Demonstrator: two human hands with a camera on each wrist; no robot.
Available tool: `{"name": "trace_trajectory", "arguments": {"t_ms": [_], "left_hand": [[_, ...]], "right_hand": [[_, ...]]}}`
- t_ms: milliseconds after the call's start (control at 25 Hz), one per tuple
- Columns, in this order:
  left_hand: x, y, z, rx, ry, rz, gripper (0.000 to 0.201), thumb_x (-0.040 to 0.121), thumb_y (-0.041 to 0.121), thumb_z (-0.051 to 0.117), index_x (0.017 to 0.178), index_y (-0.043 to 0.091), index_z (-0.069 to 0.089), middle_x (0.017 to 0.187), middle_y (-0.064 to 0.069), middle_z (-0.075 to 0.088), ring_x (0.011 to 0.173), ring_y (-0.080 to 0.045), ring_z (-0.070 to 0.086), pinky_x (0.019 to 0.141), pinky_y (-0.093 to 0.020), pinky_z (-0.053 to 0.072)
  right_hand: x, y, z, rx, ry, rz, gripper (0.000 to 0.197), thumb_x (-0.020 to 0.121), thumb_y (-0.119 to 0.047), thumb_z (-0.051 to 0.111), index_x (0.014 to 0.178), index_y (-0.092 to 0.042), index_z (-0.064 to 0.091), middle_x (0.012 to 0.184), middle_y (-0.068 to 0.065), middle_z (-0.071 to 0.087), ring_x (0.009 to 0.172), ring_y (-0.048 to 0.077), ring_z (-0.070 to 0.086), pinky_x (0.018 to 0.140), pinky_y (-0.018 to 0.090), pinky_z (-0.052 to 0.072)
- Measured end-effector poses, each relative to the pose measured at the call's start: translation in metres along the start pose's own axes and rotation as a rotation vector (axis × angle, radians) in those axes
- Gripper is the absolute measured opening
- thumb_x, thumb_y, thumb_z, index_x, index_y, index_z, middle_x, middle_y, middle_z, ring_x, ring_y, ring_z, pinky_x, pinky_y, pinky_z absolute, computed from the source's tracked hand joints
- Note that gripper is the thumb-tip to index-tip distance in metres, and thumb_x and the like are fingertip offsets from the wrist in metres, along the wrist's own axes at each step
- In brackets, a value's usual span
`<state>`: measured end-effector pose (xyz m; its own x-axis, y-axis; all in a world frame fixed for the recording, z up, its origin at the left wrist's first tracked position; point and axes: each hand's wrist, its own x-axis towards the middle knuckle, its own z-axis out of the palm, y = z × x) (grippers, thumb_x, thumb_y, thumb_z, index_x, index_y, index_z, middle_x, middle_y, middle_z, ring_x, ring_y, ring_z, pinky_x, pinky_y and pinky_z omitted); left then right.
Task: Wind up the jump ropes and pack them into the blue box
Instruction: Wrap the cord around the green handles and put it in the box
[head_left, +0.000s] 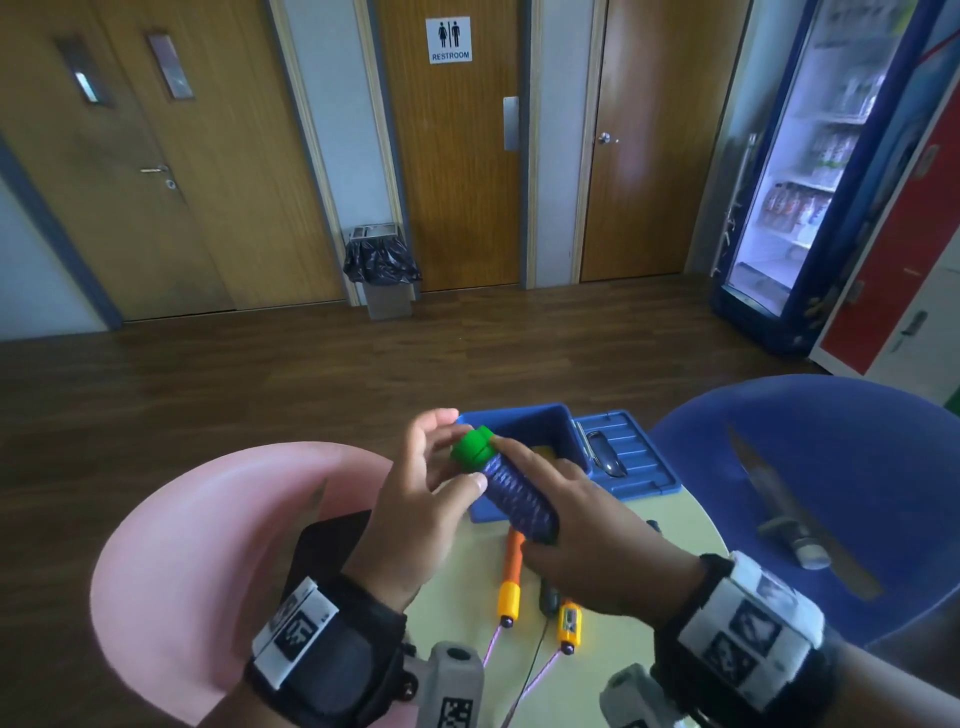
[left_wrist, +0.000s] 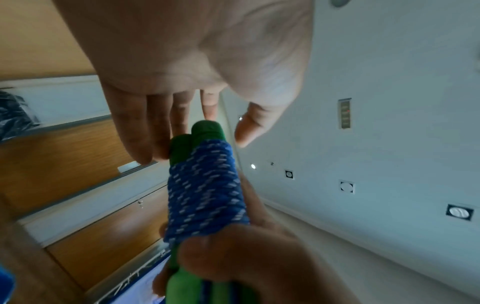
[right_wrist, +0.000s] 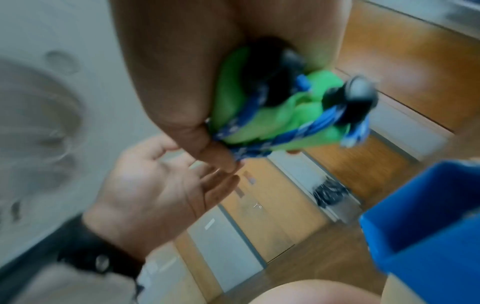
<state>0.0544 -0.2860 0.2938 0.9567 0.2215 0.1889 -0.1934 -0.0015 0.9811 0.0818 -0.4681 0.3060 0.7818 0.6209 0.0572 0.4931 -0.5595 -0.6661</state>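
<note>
Head view: the right hand (head_left: 587, 525) grasps the wound jump rope (head_left: 511, 486), fingers curled round the lower part of the bundle, held in the air just in front of the blue box (head_left: 524, 418). The left hand (head_left: 415, 499) is relaxed and spread, thumb touching the blue cord wraps near the green handle ends (head_left: 472, 447). The box sits open at the far edge of the table (head_left: 670, 525), its lid (head_left: 631, 457) lying beside it on the right. A second rope with orange handles (head_left: 511, 577) lies unwound near the table's near edge, purple cord running off toward the person.

Left wrist view: the left hand's fingers (left_wrist: 145, 131) are straight and hold nothing, fingertips near the green caps (left_wrist: 205, 128). The cord (left_wrist: 207, 193) is wrapped in tight, even turns round both handles.

Right wrist view: blurred. The right hand's thumb (right_wrist: 207, 148) pinches cord against the green handles (right_wrist: 259, 123); the box corner (right_wrist: 428, 216) is close below.

Handling, as a judgement: light bundle, stiff plastic core, soft braided cord outside, not fragile. Wraps likely loosen if the end is let go, so hold across the wraps mid-bundle, pinning the loose end, not by the smooth caps.
</note>
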Motion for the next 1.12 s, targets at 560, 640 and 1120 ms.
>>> {"name": "trace_trajectory", "arguments": {"t_ms": [560, 640, 1120], "left_hand": [[-0.01, -0.006, 0.021, -0.427, 0.147, -0.173, 0.028, 0.098, 0.01, 0.055, 0.125, 0.013, 0.061, 0.112, -0.018, 0.072, 0.104, -0.03, 0.07, 0.084, -0.037, 0.058], [-0.013, -0.009, 0.021, -0.43, 0.124, -0.2, 0.024, 0.099, 0.011, 0.054, 0.119, 0.013, 0.066, 0.11, -0.017, 0.072, 0.101, -0.026, 0.07, 0.084, -0.036, 0.055], [-0.009, -0.02, -0.008, -0.218, 0.028, -0.258, 0.041, 0.085, 0.009, 0.071, 0.12, 0.028, 0.062, 0.098, 0.001, 0.071, 0.085, -0.015, 0.072, 0.069, -0.036, 0.059]], "right_hand": [[0.001, -0.011, 0.018, -0.773, 0.421, -0.016, 0.074, 0.075, -0.025, 0.067, 0.143, -0.013, 0.039, 0.109, 0.008, 0.06, 0.085, 0.033, 0.059, 0.068, 0.045, 0.051], [0.001, -0.011, 0.018, -0.801, 0.417, -0.025, 0.074, 0.074, -0.023, 0.068, 0.142, -0.011, 0.041, 0.108, 0.009, 0.06, 0.083, 0.033, 0.059, 0.068, 0.044, 0.05], [0.001, -0.003, 0.021, -0.741, 0.097, -0.063, 0.085, 0.074, -0.036, 0.068, 0.146, -0.013, 0.029, 0.124, 0.004, 0.056, 0.105, 0.029, 0.059, 0.089, 0.046, 0.05]]}}
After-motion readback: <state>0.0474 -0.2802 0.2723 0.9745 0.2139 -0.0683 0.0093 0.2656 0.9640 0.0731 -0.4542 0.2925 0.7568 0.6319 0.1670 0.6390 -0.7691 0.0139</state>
